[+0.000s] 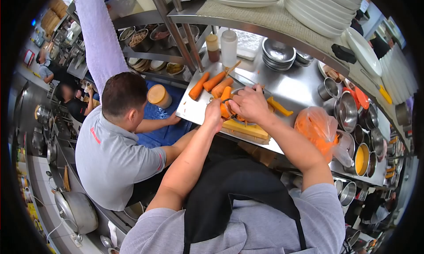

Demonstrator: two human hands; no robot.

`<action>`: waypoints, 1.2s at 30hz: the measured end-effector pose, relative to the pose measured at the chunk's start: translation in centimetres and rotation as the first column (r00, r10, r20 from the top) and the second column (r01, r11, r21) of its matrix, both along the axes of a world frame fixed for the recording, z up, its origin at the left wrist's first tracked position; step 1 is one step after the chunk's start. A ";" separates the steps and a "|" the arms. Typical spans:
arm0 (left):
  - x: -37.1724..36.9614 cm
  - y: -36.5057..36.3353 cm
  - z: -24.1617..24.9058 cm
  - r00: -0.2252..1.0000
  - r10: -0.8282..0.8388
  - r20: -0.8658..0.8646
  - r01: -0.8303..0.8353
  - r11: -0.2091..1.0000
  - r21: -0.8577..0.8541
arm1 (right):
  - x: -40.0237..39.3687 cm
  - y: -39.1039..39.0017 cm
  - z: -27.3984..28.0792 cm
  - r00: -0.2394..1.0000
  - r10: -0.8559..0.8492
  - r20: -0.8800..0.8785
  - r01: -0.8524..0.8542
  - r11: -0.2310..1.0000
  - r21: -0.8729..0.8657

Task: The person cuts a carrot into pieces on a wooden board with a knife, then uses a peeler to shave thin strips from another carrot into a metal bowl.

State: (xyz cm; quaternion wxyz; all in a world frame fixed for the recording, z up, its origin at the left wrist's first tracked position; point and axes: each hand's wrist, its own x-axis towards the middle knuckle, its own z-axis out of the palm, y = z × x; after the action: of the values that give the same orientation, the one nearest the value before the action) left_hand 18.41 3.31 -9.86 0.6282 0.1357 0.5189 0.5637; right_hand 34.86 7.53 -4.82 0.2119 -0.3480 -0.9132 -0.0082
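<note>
My left hand point(213, 115) is closed around an orange carrot point(225, 95) above the steel counter. Close against it, my right hand point(250, 104) has its fingers curled at a dark, curved tool point(226, 104), whose exact kind is partly hidden by the fingers. Under both hands is a round metal bowl, mostly covered by them. A yellow cutting board point(245, 130) lies at the counter's near edge. Several whole carrots point(199, 86) rest left of the bowl, and an orange-yellow strip point(280, 106) lies to its right.
Right of my hands stands a plastic bag point(314, 130) of orange shreds. Metal bowls point(279, 51) and pots crowd the back and right. Squeeze bottles point(229, 48) stand behind the carrots. A shelf point(247, 22) with plates overhangs the counter. At my left a co-worker point(117, 143) leans in close.
</note>
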 end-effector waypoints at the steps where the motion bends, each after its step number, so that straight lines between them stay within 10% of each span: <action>1: 0.3 0.1 0.1 1.000 0.002 0.002 -0.002 1.000 0.000 | -0.1 0.0 -0.2 1.000 0.023 -0.005 -0.023 1.000 0.009; 16: -0.4 -2.2 3.5 0.944 -0.322 0.075 0.311 0.942 0.122 | 6.8 9.7 -6.8 0.915 -0.346 0.206 0.364 0.930 -0.053; 36: -0.1 0.1 0.9 0.998 -0.029 0.058 0.027 0.999 0.034 | -0.8 0.4 -0.9 0.999 0.022 -0.047 -0.020 0.999 0.038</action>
State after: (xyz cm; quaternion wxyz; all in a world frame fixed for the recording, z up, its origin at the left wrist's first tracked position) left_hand 18.32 3.42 -8.97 0.6487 0.1367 0.4890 0.5669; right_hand 34.04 7.97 -5.72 0.2400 -0.3346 -0.9112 -0.0149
